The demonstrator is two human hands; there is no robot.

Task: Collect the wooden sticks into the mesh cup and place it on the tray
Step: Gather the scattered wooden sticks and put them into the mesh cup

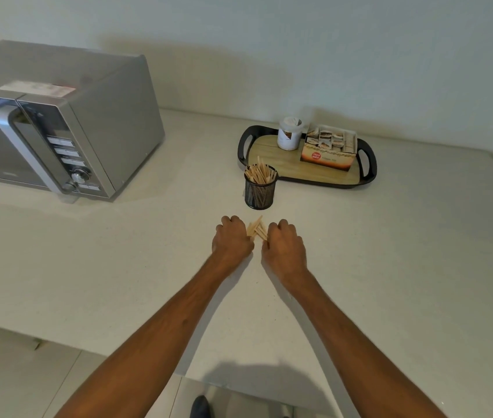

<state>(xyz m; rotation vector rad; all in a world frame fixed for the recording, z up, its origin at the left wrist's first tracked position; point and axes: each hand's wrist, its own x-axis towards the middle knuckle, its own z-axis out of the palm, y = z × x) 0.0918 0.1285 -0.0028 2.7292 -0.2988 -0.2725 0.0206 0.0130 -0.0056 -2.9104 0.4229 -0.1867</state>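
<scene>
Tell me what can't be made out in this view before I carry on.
Head view: loose wooden sticks mostly covered by the left hand and right hand; count unknown.
Head view: fingertips curl under both hands; which one grips the sticks is hidden.
Head view: mesh cup hides part of the near rim of the tray.
Head view: microwave cut off by the left edge; its button labels are too small.
</scene>
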